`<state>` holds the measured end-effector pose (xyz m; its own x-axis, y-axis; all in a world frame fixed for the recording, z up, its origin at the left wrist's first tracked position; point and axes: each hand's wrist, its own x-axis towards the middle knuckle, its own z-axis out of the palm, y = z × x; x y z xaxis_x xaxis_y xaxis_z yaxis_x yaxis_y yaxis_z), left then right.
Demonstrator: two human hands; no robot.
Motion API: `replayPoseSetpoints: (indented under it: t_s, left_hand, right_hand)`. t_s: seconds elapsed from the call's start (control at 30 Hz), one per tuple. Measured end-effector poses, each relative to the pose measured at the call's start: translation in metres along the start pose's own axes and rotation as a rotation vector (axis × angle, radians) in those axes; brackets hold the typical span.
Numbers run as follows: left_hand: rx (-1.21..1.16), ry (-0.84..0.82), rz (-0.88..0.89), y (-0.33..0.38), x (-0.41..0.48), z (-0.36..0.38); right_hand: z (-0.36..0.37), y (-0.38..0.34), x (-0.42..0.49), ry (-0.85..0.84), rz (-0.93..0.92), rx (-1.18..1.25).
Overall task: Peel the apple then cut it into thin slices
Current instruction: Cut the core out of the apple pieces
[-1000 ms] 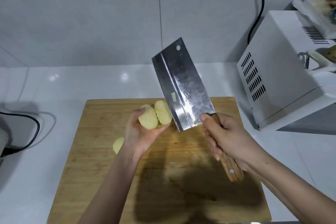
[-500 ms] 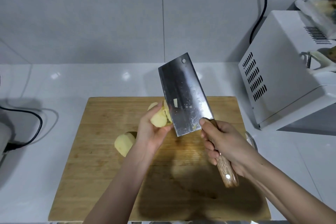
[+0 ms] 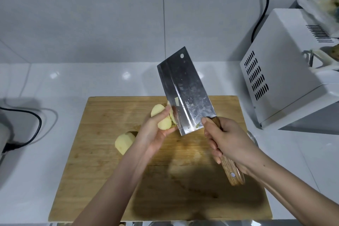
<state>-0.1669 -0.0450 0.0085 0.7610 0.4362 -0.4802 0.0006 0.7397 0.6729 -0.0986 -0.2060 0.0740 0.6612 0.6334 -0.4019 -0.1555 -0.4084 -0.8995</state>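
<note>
Apple piece (image 3: pixel 162 118), peeled and pale yellow, is in the left hand (image 3: pixel 152 134), lifted above the board (image 3: pixel 102 180). Fingers curl round it from the left and thumb from below; palm faces up. Cleaver (image 3: pixel 185 91) blade sits against the piece's right side, tip pointing up and away, flat face toward the camera. Cannot tell how far the edge is into the flesh. Small apple scrap (image 3: pixel 176 101) is stuck on the blade just above the left fingertips.

Right hand (image 3: pixel 227 143) is wrapped round the wooden handle (image 3: pixel 232 172), forefinger up at the blade heel, handle butt sticking out below the palm.

Second piece (image 3: pixel 123 141), also peeled, lies on the board just left of the left wrist, touching neither hand.

Board sits on a white counter (image 3: pixel 27 170) under both forearms. White appliance (image 3: pixel 275 79) with vent slots stands right of the right hand, well apart. Black cable (image 3: pixel 33 121) runs on the counter far left of the left hand.
</note>
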Motion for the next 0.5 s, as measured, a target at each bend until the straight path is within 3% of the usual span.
replayPoseSetpoints:
  t_s: [0.5]
  left_hand:
    - [-0.13,0.017,0.003,-0.006,-0.001,0.01]
  right_hand:
    - [0.01,0.007,-0.004,0.002,0.069,0.143]
